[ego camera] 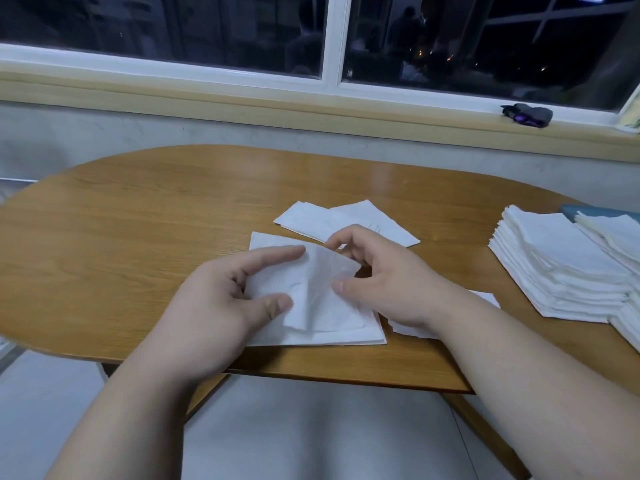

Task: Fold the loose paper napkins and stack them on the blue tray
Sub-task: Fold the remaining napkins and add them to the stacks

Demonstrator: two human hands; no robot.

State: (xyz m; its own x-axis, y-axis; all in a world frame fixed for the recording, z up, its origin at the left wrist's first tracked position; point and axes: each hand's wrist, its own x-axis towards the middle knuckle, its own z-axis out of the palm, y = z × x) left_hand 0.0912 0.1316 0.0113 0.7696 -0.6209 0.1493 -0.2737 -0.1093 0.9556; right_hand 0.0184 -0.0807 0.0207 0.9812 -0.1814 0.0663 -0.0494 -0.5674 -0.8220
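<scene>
Left hand (221, 289) and right hand (381, 282) meet over the near middle of the wooden table (138, 237), each pinching one white napkin (318, 296) between them. The left hand grips the napkin's left side, its forefinger stretched along the upper edge and its thumb pressed on the paper lower down, with the other fingers hidden beneath. The right hand holds the right side with a curled forefinger and thumb, and its remaining fingers are bent in toward the palm. The napkin is partly folded and creased down its middle, lifted a little off the surface. Right under it lies a flat sheet (311, 337), square to the table's near edge. Another sheet (408, 329) sticks out from beneath the right wrist. Farther back, near the fingertips of the right hand, two loose napkins (346, 220) overlap each other. At the far right stands a tall pile of folded napkins (561, 265), with a corner of the blue tray (588, 213) showing behind it; how much of the pile sits on the tray cannot be told. Beyond the table a pale windowsill (277, 109) carries a small dark bundle (526, 114) under the dark window (173, 26).
</scene>
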